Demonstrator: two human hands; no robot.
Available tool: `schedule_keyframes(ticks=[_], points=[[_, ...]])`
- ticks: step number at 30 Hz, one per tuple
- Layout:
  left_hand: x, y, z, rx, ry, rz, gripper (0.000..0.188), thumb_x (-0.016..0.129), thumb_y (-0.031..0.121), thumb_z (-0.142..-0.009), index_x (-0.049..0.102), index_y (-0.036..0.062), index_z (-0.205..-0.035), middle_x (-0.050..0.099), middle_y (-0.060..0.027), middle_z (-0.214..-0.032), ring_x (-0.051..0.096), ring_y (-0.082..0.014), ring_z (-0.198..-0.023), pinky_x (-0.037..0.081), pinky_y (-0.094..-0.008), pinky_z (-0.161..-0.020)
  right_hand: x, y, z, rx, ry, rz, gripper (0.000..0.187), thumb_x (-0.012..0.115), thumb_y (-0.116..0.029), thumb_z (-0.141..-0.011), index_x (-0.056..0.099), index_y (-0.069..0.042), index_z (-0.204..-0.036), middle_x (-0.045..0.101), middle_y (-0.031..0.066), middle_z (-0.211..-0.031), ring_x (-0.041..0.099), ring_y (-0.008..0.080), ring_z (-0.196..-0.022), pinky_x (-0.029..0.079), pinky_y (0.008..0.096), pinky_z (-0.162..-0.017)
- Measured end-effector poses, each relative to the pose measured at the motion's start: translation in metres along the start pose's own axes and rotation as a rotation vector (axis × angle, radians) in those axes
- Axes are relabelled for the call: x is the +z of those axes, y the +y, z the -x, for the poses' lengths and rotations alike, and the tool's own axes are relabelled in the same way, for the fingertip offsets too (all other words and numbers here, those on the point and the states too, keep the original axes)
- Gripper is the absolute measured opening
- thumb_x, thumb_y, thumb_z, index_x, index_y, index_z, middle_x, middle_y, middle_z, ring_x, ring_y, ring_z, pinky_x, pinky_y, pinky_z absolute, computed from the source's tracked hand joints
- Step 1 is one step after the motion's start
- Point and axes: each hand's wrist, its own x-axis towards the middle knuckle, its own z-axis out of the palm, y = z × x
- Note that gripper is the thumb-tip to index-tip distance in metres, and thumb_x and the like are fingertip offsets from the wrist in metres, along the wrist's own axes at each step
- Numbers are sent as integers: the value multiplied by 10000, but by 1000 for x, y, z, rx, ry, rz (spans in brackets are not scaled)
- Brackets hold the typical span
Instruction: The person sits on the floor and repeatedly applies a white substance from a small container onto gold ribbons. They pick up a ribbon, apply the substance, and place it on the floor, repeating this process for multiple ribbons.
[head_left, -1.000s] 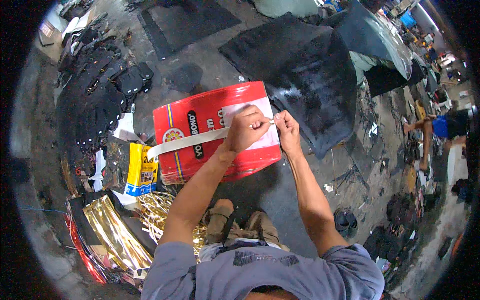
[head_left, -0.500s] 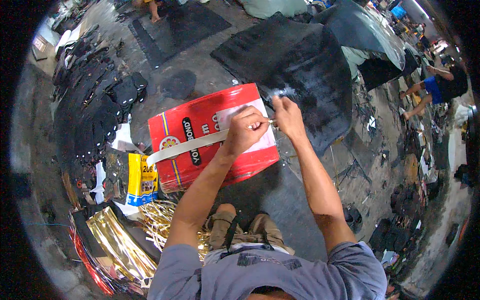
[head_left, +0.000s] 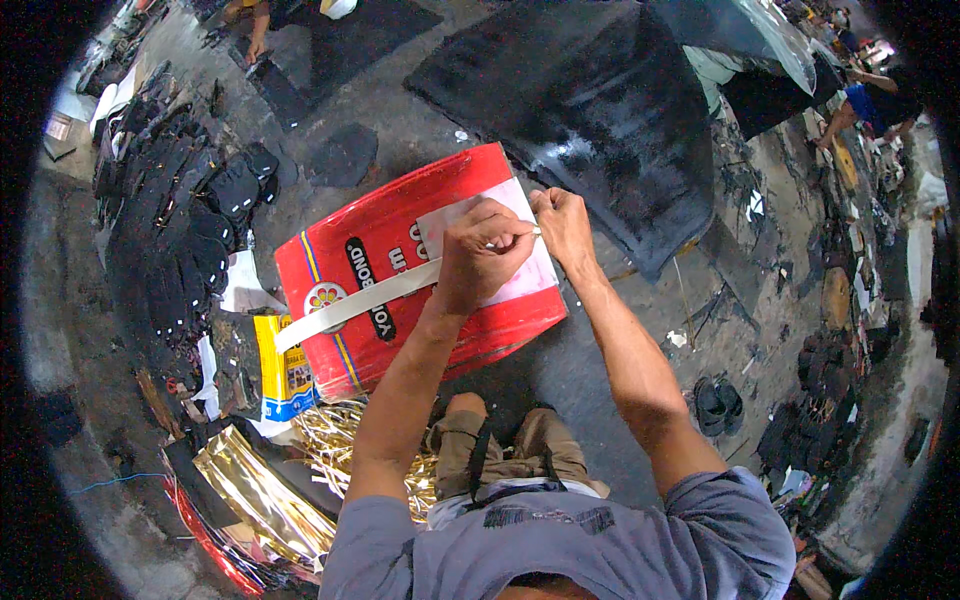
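Note:
A red box or can-like block [head_left: 470,370] with a blue and yellow stripe lies in front of me, a pale paper sheet [head_left: 510,285] on its right part. Across its top runs a flat white strip [head_left: 365,302], its free end reaching past the left edge. My left hand [head_left: 482,252] is closed in a pinch on the strip over the sheet; a bit of white shows at the fingertips. Beside it, at the block's right edge, my right hand [head_left: 562,228] is closed with curled fingers, close to the left fingertips. What it grips is hidden.
A yellow and blue packet [head_left: 270,365] stands at the block's left. Gold foil strips [head_left: 262,500] lie near my left arm, black cut pieces [head_left: 185,220] further left. A large black sheet [head_left: 590,100] spreads beyond. Slippers [head_left: 718,404] sit right. Other people are partly visible at the far edges.
My view has shifted a little. The left hand's fingers have turned further over the sheet, and the right hand has drawn closer to it. The strip still lies across the block.

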Motion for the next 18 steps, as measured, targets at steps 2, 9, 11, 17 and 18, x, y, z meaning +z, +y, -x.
schedule_keyframes(ticks=[2,9,11,17,18], points=[[1,-1,0,-4,1,-10,172,777,-72,-758,725,71,-839,636,-23,-785,566,-101,-627,484,-270,-550,5,13,-4,3,15,-10,393,616,-288,-967,673,58,-790,641,197,-697,601,268,-685,476,438,-666],[-2,3,-1,-16,3,-25,139,773,-49,-772,725,68,-831,642,-30,-791,580,-114,-639,492,-283,-562,15,24,-6,62,15,-19,370,624,-277,-941,697,59,-806,679,306,-770,697,426,-757,516,493,-749],[-2,4,-3,-30,-9,-25,125,768,-41,-779,722,65,-825,640,-32,-787,581,-118,-638,494,-286,-566,18,39,-10,68,5,-47,366,629,-274,-932,697,57,-791,678,302,-759,695,428,-746,515,497,-738],[-4,8,-4,-66,-14,2,92,753,-37,-796,721,44,-823,644,-38,-793,576,-104,-642,485,-277,-564,29,66,-11,66,-24,-17,353,643,-260,-914,695,57,-766,674,301,-741,692,431,-734,513,504,-719],[-5,9,-3,-83,-18,9,88,752,-36,-798,722,42,-824,646,-38,-796,576,-101,-643,483,-275,-563,32,70,-12,76,-28,-18,350,645,-256,-912,694,58,-764,673,302,-740,690,434,-733,514,504,-718]])
